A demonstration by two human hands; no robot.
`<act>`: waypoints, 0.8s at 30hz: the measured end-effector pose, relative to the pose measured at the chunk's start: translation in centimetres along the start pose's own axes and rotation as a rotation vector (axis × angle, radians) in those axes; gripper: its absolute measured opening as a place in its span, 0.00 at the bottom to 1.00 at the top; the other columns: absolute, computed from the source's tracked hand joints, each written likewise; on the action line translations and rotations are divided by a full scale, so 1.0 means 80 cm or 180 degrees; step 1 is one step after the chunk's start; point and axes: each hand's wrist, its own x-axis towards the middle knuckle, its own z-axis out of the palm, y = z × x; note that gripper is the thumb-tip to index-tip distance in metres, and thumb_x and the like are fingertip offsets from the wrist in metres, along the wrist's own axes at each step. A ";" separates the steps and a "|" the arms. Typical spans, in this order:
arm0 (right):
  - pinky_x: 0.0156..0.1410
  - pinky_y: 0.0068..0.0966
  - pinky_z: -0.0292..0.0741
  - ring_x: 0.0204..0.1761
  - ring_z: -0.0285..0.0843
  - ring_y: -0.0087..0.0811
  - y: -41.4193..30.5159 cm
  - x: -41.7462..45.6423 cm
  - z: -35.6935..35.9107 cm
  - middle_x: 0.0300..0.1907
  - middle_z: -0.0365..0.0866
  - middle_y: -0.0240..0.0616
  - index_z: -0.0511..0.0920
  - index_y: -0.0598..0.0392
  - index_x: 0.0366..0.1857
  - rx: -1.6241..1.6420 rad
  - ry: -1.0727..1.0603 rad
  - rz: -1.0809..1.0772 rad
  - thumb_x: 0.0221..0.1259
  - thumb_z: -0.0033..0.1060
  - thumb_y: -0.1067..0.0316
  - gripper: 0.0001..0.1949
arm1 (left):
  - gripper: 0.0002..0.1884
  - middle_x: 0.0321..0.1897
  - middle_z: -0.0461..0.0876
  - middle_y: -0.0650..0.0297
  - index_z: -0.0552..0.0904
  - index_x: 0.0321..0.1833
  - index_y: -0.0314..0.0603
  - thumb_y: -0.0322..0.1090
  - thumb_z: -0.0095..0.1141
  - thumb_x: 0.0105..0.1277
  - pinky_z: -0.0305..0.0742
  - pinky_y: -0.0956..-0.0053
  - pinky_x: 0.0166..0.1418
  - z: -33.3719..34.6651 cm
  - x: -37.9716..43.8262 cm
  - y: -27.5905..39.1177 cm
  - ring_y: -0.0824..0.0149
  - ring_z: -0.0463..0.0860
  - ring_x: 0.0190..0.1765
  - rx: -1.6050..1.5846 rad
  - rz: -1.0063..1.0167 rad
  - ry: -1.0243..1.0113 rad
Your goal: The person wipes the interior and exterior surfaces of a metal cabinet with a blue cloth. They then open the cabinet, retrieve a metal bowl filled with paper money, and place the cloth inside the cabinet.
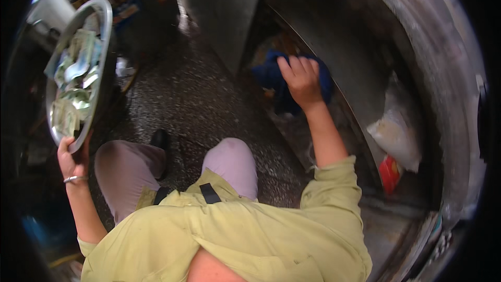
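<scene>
My left hand (74, 156) grips the near rim of a metal basin (105, 23), which is tilted and holds many crumpled banknotes (78, 66). A bracelet circles that wrist. On the right, my right hand (303, 80) rests on a dark blue cloth (280, 90) inside a low metal compartment. The fingers are bent over the cloth; whether they grip it or only press on it, I cannot tell. Some brownish matter shows just beyond the cloth, too blurred to name.
A metal door or panel (219, 4) stands upright ahead. Right of the compartment lie a pale filled plastic bag (395, 137) and a red packet (389, 174). The floor (188, 82) is dark and looks wet. A curved metal edge (442, 66) runs along the far right.
</scene>
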 end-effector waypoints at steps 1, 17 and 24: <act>0.41 0.31 0.67 0.36 0.73 0.35 -0.004 0.006 -0.006 0.34 0.76 0.37 0.77 0.52 0.42 0.0068 0.0118 -0.0002 0.49 0.53 0.73 0.13 | 0.27 0.53 0.72 0.46 0.64 0.59 0.24 0.23 0.46 0.53 0.72 0.57 0.61 -0.015 0.013 0.005 0.47 0.75 0.53 -0.0017 -0.0009 0.0073; 0.49 0.31 0.73 0.43 0.77 0.43 0.081 0.034 -0.157 0.40 0.79 0.43 0.79 0.51 0.46 -0.0871 0.0357 0.1293 0.52 0.53 0.80 0.17 | 0.13 0.43 0.76 0.49 0.71 0.46 0.25 0.22 0.49 0.58 0.75 0.61 0.59 0.005 0.096 -0.063 0.52 0.78 0.48 -0.0239 -0.0569 -0.0192; 0.68 0.37 0.56 0.66 0.57 0.49 0.078 -0.035 -0.195 0.64 0.61 0.52 0.63 0.49 0.64 0.0120 -0.1345 0.3305 0.48 0.62 0.43 0.38 | 0.09 0.33 0.78 0.59 0.73 0.40 0.31 0.24 0.53 0.57 0.81 0.69 0.49 0.018 0.104 -0.069 0.61 0.81 0.37 -0.0132 -0.1024 0.0126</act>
